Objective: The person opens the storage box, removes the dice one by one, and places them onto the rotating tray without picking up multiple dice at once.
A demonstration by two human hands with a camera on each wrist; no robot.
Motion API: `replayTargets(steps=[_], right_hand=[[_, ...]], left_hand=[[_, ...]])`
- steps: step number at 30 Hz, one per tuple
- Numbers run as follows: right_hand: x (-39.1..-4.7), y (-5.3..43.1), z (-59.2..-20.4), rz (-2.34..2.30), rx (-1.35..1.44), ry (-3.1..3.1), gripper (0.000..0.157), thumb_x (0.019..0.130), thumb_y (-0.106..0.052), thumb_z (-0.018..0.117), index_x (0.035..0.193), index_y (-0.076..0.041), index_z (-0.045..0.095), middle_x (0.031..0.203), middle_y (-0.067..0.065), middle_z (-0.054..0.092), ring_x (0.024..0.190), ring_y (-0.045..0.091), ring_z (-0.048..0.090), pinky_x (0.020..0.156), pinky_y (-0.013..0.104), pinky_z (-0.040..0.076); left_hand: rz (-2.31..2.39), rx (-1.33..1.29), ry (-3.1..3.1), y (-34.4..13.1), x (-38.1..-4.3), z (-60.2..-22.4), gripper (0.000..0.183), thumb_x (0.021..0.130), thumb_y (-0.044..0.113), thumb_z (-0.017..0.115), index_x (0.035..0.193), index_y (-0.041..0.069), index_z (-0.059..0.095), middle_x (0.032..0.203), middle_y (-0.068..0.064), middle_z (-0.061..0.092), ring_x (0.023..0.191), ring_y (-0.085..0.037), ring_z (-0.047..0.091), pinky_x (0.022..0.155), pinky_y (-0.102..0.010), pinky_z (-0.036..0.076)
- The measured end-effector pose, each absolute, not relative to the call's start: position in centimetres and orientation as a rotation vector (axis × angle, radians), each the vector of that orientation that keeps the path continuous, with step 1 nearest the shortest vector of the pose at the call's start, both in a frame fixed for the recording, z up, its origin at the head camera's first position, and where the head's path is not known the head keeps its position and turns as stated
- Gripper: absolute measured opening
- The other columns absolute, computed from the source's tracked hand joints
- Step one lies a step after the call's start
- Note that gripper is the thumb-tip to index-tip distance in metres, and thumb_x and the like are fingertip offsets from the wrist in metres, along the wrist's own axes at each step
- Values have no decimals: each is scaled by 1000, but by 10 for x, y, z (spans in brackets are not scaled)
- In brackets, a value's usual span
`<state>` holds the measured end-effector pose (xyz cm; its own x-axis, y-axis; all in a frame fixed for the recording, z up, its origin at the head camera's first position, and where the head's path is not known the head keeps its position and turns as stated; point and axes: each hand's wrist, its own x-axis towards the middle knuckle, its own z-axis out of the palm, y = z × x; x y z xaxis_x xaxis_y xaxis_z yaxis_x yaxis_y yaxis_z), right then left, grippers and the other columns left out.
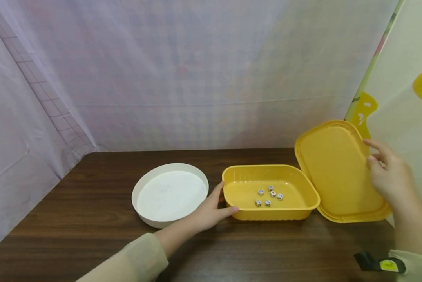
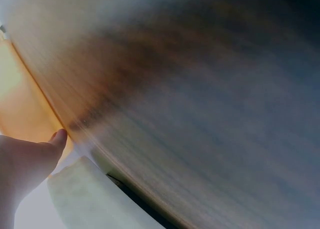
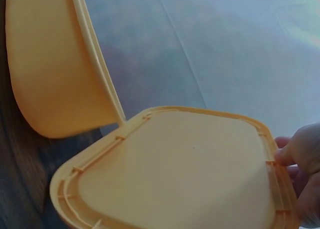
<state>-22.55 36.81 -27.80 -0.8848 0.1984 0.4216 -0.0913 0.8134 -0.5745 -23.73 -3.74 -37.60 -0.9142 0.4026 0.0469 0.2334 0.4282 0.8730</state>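
Note:
A yellow plastic box (image 1: 271, 214), uncovered, stands on the table with several small white dice (image 1: 273, 194) scattered over its floor. My left hand (image 1: 211, 211) holds the box's left end, thumb at the front corner and fingers along the side; in the left wrist view the thumb (image 2: 59, 141) lies against the yellow wall. At the right, my right hand (image 1: 390, 172) pinches the far edge of the yellow lid (image 1: 337, 172). That lid is tilted, its left edge right at the box's right end. Its ridged rim shows in the right wrist view.
Left of the box sits a round white tray (image 1: 170, 196), close beside my left forearm. A pale curtain (image 1: 196, 78) hangs behind the dark wooden table (image 1: 73, 219). A light cloth with yellow shapes (image 1: 401, 113) hangs at the right.

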Motion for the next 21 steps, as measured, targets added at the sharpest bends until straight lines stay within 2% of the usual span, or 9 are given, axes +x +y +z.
replayTargets(steps=[1, 4, 9, 12, 15, 21], right_hand=[[-227, 371, -280, 838, -88, -2537, 49, 104, -18, 32, 152, -14, 25, 126, 39, 45, 110, 59, 43, 68, 50, 41], [-231, 380, -286, 854, -111, -2563, 49, 104, -17, 31, 152, -11, 24, 125, 41, 43, 111, 58, 41, 71, 56, 40], [-235, 394, -294, 886, -143, -2607, 50, 104, -16, 29, 152, -7, 20, 126, 44, 41, 106, 56, 43, 67, 49, 43], [-236, 399, -299, 887, -145, -2635, 50, 103, -14, 28, 151, -4, 19, 125, 45, 39, 105, 58, 43, 68, 54, 45], [-237, 402, -304, 846, -128, -2653, 49, 103, -10, 30, 150, 1, 21, 121, 45, 40, 103, 59, 42, 73, 61, 41], [-242, 409, -315, 753, -82, -2657, 48, 101, -8, 36, 146, 5, 27, 115, 43, 45, 102, 58, 41, 78, 63, 35]], left_hand=[[1493, 564, 2508, -37, -237, -376, 90, 90, 36, 68, 153, 4, 12, 153, -16, 26, 130, -30, 42, 106, -44, 31], [1493, 564, 2507, -37, -237, -376, 90, 90, 36, 68, 153, 4, 12, 153, -16, 26, 130, -30, 42, 106, -45, 31], [1498, 561, 2502, -38, -237, -376, 90, 90, 36, 68, 153, 4, 11, 153, -17, 26, 130, -31, 42, 106, -45, 31], [1502, 557, 2499, -38, -237, -376, 90, 90, 36, 68, 153, 4, 11, 153, -17, 26, 130, -31, 42, 106, -45, 31], [1504, 555, 2498, -38, -236, -377, 91, 89, 36, 68, 153, 4, 12, 153, -18, 27, 130, -31, 42, 106, -46, 31], [1506, 552, 2492, -38, -236, -377, 91, 89, 36, 68, 153, 4, 12, 153, -17, 26, 131, -31, 41, 106, -46, 31]])
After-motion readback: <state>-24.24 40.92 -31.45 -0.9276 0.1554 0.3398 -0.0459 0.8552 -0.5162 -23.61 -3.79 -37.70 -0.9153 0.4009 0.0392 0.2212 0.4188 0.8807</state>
